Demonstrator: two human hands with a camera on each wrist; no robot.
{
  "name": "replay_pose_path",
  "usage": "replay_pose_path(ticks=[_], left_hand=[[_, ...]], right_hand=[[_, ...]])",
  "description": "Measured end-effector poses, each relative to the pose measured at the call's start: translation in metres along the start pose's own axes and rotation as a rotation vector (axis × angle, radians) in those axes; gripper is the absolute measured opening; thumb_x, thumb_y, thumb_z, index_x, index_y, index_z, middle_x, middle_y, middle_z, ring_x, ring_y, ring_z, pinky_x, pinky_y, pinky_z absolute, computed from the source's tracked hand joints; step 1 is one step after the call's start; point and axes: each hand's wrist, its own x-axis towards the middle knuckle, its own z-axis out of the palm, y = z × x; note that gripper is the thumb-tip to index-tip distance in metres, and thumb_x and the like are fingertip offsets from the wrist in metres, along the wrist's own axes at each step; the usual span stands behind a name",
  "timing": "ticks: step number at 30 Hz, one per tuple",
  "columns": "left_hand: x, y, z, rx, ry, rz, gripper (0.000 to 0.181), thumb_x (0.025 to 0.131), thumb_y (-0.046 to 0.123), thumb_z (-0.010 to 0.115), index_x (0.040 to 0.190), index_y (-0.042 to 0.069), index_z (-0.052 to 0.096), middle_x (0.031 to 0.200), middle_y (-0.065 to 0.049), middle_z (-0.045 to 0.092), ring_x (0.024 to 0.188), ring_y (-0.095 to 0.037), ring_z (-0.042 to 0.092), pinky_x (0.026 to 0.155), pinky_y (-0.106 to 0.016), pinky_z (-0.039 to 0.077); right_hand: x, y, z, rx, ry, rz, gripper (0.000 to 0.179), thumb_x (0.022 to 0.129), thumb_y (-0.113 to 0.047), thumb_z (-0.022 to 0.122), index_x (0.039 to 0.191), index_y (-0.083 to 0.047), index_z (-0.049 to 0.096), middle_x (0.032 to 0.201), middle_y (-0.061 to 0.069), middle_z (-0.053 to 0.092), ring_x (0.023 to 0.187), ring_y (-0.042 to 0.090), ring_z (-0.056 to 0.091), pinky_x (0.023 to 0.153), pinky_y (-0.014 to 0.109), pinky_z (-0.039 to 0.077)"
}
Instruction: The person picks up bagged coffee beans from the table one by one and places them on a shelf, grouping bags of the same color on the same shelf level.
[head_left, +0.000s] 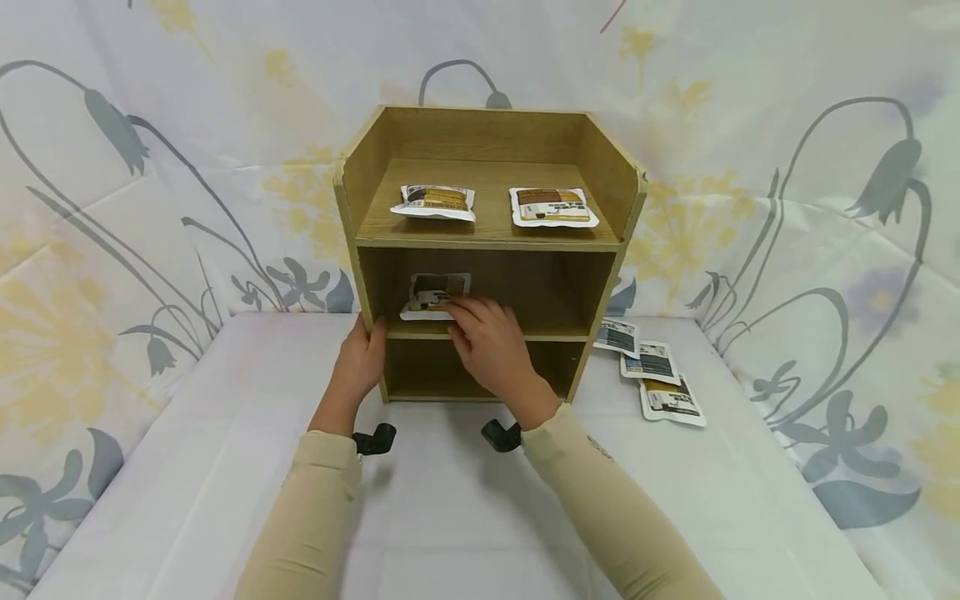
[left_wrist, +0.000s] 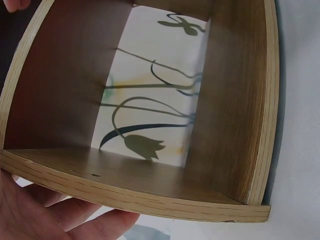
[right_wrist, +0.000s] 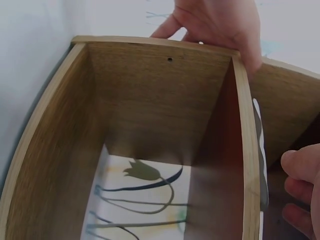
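A small wooden shelf unit (head_left: 487, 337) stands before me. My left hand (head_left: 361, 363) grips its left side panel, the thumb over the front edge and the fingers along the outside, as the right wrist view also shows. On the middle shelf lies a white sachet (head_left: 427, 314) with a brown and yellow print. My right hand (head_left: 491, 348) reaches into that compartment, its loosely bent fingertips at the sachet's right edge. A small gap shows between the fingers (right_wrist: 300, 165) and the sachet (right_wrist: 262, 165) in the right wrist view.
Two similar sachets, a left one (head_left: 435, 202) and a right one (head_left: 553, 207), lie on the top shelf. Beside the unit's right side, several more sachets (head_left: 651, 363) overlap on the white table (head_left: 450, 517). A floral cloth (head_left: 225, 167) hangs behind.
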Motion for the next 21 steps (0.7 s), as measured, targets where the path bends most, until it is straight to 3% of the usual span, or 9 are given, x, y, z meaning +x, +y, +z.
replay_pose_path(ticks=[10,21], left_hand=[[0.002,0.004,-0.001,0.013,0.01,0.005,0.062,0.102,0.048,0.023,0.149,0.007,0.029,0.145,-0.027,0.043,0.129,-0.042,0.047,0.107,-0.056,0.037],[0.007,0.011,-0.007,0.027,-0.004,-0.068,0.058,0.1,0.041,0.026,0.149,0.009,0.032,0.141,-0.026,0.048,0.121,-0.041,0.053,0.099,-0.055,0.045]], right_hand=[[-0.016,0.01,-0.013,0.039,0.021,0.006,0.033,0.09,-0.018,0.07,0.122,-0.011,0.067,0.119,0.003,0.068,0.113,0.026,0.06,0.088,0.045,0.051],[-0.042,0.025,-0.035,0.067,0.027,0.004,0.033,0.089,-0.015,0.07,0.121,-0.008,0.067,0.119,0.007,0.068,0.116,0.028,0.06,0.094,0.047,0.049]])
